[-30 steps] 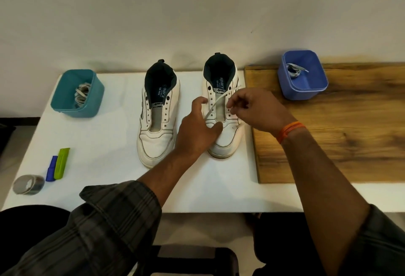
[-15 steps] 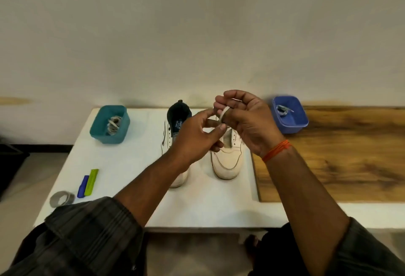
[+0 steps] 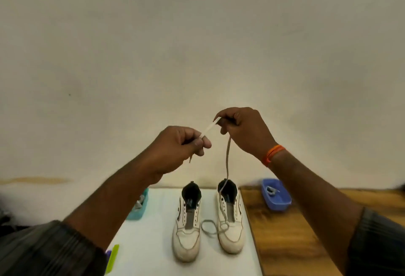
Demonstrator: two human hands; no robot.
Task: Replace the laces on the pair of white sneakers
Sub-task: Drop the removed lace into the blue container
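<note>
On the white table (image 3: 153, 242) stand two white sneakers (image 3: 187, 227), a lace (image 3: 227, 161) rising from the right sneaker (image 3: 231, 223) to raised hands, left hand (image 3: 175, 148) and right hand (image 3: 243, 128) each pinching it in a narrow grip.

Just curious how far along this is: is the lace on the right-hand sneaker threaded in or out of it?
Partly in: the lace runs from both hands to the right sneaker, looping at its lower eyelets.
</note>
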